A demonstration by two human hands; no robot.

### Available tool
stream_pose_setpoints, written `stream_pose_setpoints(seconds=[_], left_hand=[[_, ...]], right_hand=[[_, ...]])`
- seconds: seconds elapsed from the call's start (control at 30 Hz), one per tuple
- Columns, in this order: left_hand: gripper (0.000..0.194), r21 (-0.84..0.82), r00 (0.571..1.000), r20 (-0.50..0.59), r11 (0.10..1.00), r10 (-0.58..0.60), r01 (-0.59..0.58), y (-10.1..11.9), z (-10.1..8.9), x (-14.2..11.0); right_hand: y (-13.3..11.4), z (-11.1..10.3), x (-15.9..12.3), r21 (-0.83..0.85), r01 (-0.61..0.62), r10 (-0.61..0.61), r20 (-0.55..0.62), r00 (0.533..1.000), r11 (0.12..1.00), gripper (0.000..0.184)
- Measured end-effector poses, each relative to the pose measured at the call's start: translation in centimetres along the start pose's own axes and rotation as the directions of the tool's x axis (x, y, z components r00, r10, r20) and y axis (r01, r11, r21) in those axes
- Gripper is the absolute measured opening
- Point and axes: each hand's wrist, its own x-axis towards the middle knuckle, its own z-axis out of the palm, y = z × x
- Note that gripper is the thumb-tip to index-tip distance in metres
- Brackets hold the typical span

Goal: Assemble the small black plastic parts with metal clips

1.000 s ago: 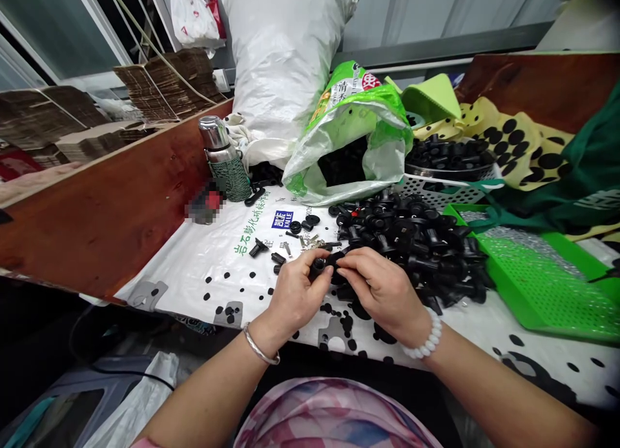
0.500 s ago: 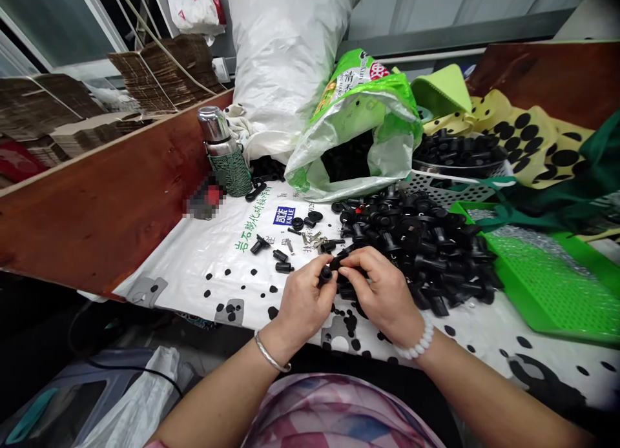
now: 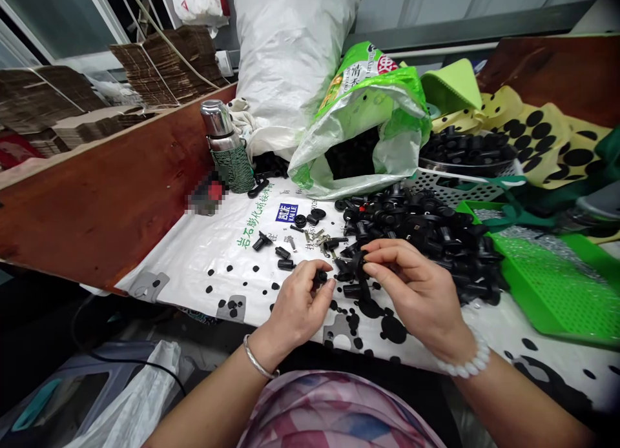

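My left hand (image 3: 301, 304) is closed around a small black plastic part (image 3: 320, 277), mostly hidden by the fingers and curled thumb. To its right, my right hand (image 3: 420, 296) pinches the edge of a black round plastic piece (image 3: 357, 264) between thumb and fingertips. That piece is beside the large pile of black plastic parts (image 3: 450, 235), which have stems and round caps. Ahead of my hands lie several small metal strips (image 3: 317, 239), a black disc (image 3: 318, 213) and loose black cylinders (image 3: 285, 264).
A green-and-white bag (image 3: 310, 177) with black parts stands open behind the pile. On the right are a white basket (image 3: 450, 184) of parts and a green tray (image 3: 557, 286). A thermos (image 3: 227, 148) stands left, near the brown wooden board (image 3: 121, 196).
My hands have come apart. The right hand has moved right, to a round black piece by the pile, while the left keeps its part. The view has shifted slightly.
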Motion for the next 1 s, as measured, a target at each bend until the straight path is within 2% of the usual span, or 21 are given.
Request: stream_pose_setpoints(seconds=[0.1, 0.23, 0.53, 0.67, 0.73, 0.83, 1.0], left_hand=[[0.027, 0.011, 0.995, 0.058, 0.996, 0.083, -0.084, 0.0, -0.1, -0.2], [0.029, 0.021, 0.979, 0.074, 0.982, 0.188, -0.190, -0.6, 0.1, -0.2], [0.029, 0.079, 0.954, 0.050, 0.951, 0.294, -0.297, -0.9, 0.4, -0.5], [0.034, 0.135, 0.929, 0.079, 0.919, 0.362, -0.370, -0.6, 0.3, -0.6], [0.034, 0.164, 0.916, 0.115, 0.902, 0.385, -0.400, -0.4, 0.2, -0.5], [0.031, 0.210, 0.915, 0.169, 0.894, 0.366, -0.397, -0.3, -0.1, -0.3], [0.028, 0.290, 0.945, 0.221, 0.910, 0.239, -0.298, -0.2, -0.4, 0.1]], right_hand=[[-0.8, -0.3, -0.8, 0.042, -0.012, 0.011, 0.036, 0.999, 0.999, 0.002], [-1.4, -0.5, -1.7, 0.028, 0.019, -0.021, 0.056, 0.998, 0.999, 0.006], [-2.1, -0.8, -2.3, -0.100, 0.241, -0.225, 0.145, 0.963, 0.965, 0.014], [-2.1, -0.4, -2.4, -0.098, 0.341, -0.317, 0.201, 0.927, 0.935, 0.014], [-2.0, -0.2, -2.3, -0.085, 0.351, -0.326, 0.220, 0.919, 0.933, 0.015], [-1.7, -0.1, -2.0, -0.062, 0.298, -0.275, 0.243, 0.930, 0.952, 0.013], [-1.2, 0.1, -1.8, -0.060, 0.276, -0.253, 0.254, 0.934, 0.959, 0.013]])
